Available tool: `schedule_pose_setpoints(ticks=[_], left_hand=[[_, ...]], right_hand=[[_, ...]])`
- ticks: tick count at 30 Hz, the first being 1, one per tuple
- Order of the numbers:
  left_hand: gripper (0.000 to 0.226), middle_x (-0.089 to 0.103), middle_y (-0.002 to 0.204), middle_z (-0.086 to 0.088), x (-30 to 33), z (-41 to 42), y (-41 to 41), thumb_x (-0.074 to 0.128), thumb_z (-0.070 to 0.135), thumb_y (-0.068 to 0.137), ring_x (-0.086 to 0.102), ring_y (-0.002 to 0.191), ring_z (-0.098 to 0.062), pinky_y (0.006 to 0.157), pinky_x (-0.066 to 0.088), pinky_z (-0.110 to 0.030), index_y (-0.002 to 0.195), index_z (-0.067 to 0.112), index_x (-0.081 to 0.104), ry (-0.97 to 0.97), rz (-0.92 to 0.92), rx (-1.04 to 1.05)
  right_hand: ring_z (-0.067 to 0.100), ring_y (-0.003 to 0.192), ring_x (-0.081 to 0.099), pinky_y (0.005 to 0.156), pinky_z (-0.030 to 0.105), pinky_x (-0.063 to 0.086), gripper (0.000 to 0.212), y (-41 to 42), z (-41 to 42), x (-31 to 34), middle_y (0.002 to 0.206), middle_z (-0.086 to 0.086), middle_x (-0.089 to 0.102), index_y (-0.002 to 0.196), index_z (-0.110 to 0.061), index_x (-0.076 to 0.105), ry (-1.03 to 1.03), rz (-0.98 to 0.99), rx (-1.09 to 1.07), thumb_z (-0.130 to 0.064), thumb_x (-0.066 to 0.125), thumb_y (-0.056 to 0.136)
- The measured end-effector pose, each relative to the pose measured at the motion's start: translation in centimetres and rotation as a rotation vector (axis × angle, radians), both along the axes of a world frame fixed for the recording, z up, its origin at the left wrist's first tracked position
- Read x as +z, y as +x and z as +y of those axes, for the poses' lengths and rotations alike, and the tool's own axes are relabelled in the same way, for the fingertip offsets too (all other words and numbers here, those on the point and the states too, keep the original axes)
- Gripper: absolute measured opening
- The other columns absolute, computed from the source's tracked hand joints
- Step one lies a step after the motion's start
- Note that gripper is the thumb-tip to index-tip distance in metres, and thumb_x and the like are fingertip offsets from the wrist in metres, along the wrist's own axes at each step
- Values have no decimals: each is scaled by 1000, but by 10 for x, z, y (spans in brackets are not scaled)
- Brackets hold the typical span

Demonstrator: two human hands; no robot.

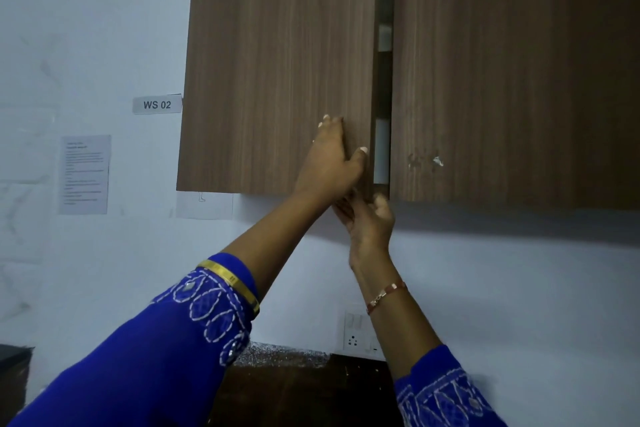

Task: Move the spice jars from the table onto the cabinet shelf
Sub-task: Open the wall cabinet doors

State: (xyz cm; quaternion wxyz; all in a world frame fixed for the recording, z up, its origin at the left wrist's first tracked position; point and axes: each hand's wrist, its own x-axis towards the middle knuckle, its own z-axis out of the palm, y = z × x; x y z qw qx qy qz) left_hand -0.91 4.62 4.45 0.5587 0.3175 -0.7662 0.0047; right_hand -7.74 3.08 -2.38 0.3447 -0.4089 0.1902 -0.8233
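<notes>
Filling most of the upper frame, a brown wood-grain wall cabinet (485, 80) hangs on a pale wall (86, 28); its top and right side are cut off. Left door (277, 62) stands slightly ajar, w/ a narrow dark gap (383, 87) between it and the right door (502, 80). Thru the gap only pale slivers show; can't tell what they are, and the shelf inside is hidden. Spice jars aren't visible anywhere; whether any sit behind the doors can't be told.

Both arms reach up in blue embroidered sleeves (156, 350). Left hand (332, 163) lies flat on the left door's face near its lower right corner, fingers spread, thumb at the door edge, holding nothing. Right hand (370, 218) is just below, at the door's bottom corner, fingers curled at the edge; blurred, so exact grip can't be told.

Dark worktop (304, 388) shows btwn the arms, mostly hidden. Lower: a wall socket (353, 340), part blocked by the right forearm. Left wall: a printed sheet (85, 174), text unreadable, and a label "WS 02" (157, 104). Gold bangle (230, 282) on left arm, thin bracelet (386, 296) on right wrist.
</notes>
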Motion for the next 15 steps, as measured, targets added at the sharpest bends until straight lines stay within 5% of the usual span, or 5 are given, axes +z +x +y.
schedule_pose_setpoints(ticks=[6,11,15], left_hand=[[101,3,157,-17,25,26,6,65,44,79,0,146,-29,118,9,-43,148,5,2,-40,135,154],[94,-10,156,-18,32,46,16,57,0,82,-10,145,-32,118,-2,-43,147,5,-10,61,140,175],[92,-10,157,-16,30,54,35,54,-3,82,-10,145,-29,117,-3,-44,147,6,-10,45,167,187]], right_hand=[[24,88,66,88,43,54,22,41,29,-5,77,0,68,75,-20,62,-95,41,-144,1,67,80],[-4,63,59,66,20,49,15,63,40,-13,66,-8,61,73,-12,58,-206,152,-353,-5,70,78],[-8,62,58,61,5,44,21,78,47,-14,62,-11,57,72,-9,52,-277,265,-468,-8,72,77]])
